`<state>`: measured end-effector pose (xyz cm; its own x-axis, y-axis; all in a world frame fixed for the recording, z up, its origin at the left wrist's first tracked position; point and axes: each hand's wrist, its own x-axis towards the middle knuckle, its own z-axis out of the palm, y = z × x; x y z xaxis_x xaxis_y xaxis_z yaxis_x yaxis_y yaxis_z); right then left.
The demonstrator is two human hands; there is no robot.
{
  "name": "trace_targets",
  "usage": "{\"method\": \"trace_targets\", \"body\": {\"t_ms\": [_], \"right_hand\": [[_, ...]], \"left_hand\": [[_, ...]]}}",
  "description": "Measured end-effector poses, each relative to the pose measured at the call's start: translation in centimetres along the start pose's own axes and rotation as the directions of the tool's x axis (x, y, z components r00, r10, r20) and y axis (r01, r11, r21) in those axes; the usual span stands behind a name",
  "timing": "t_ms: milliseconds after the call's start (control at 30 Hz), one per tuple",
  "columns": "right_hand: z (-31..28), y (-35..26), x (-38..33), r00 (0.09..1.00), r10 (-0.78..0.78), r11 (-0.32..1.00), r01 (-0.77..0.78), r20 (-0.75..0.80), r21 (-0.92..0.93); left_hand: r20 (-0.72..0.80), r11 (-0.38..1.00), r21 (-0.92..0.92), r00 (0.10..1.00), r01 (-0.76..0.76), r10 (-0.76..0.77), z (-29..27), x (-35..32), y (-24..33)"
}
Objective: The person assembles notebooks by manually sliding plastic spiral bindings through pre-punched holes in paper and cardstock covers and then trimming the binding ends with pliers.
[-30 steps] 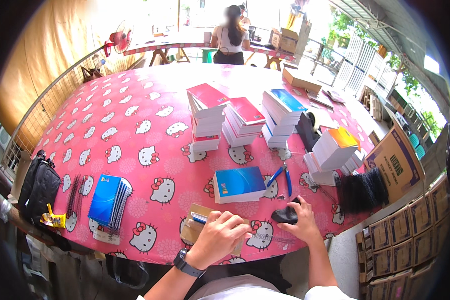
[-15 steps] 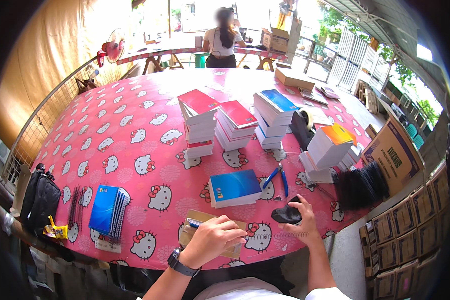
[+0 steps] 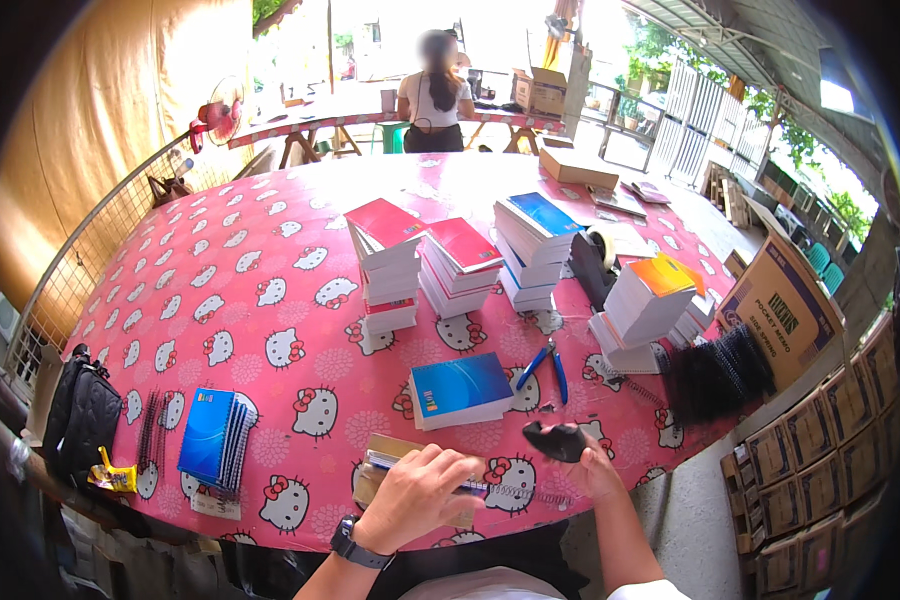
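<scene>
My left hand [image 3: 420, 497], wearing a black watch, closes over a small notebook [image 3: 381, 459] on a brown board [image 3: 373, 482] at the near table edge. A thin spiral coil [image 3: 530, 494] sticks out to the right from under its fingers. My right hand [image 3: 598, 476] grips the edge of a crumpled black piece [image 3: 557, 441]; its material is hard to tell, and some fingers are hidden. Beyond it lie blue-handled pliers [image 3: 543, 372]. A short stack of blue-covered notebooks [image 3: 460, 388] is just ahead of my left hand.
Tall stacks of red [image 3: 388, 262], blue [image 3: 538, 250] and orange [image 3: 650, 310] notebooks stand farther off. Black coils [image 3: 720, 375] and a carton [image 3: 785, 300] are at right. Bound blue notebooks [image 3: 210, 435] and a black bag [image 3: 78, 410] lie left. Another person [image 3: 435, 100] is at a far table.
My right hand has moved slightly left and turned, and the black piece has shifted and tilted with it. My left hand stays over the notebook. The whole view has shifted a little.
</scene>
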<state>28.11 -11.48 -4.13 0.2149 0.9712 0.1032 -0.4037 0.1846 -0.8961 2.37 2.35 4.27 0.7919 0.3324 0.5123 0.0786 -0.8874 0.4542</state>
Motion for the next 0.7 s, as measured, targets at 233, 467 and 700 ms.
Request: {"method": "trace_targets", "body": {"t_ms": [233,467,700], "right_hand": [[1.4,1.1,1.7,0.952,0.144,0.989,-0.151,0.271,0.005],[2.7,0.2,2.5,0.93,0.175,0.984,-0.152,0.324,-0.097],[2.8,0.6,2.4,0.935,0.22,0.975,-0.203,0.277,-0.09]], "left_hand": [[0.006,0.998,0.055,1.0,-0.006,0.006,0.3,-0.4,-0.2],[-0.047,0.992,0.121,0.998,-0.023,0.029,0.1,-0.4,0.2],[0.024,0.991,0.136,1.0,-0.017,0.013,0.9,-1.4,-1.1]]}}
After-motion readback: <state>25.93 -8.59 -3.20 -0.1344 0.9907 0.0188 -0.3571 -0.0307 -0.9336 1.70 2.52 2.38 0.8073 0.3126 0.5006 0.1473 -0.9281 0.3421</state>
